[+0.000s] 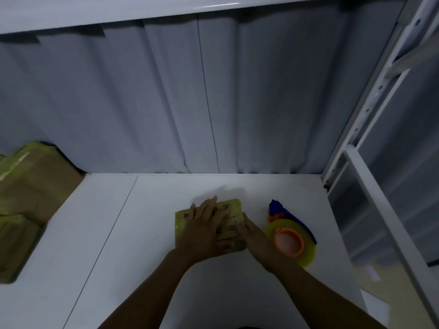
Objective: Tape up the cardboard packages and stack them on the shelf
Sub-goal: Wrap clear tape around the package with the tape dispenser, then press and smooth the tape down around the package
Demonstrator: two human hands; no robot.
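Note:
A small flat cardboard package (231, 207), wrapped in yellowish tape, lies on the white shelf board (142, 233). My left hand (204, 226) lies flat on top of it with fingers straight, pressing down. My right hand (255, 237) rests against the package's right edge, fingers straight along it. Just right of that hand lies a tape dispenser (288, 238) with a yellow roll, an orange core and a blue handle. A stack of taped cardboard packages (28, 193) sits at the far left of the shelf.
A corrugated grey wall (190, 103) closes the back of the shelf. A white metal upright (370, 110) with holes stands at the right. Another shelf board (118, 13) runs overhead.

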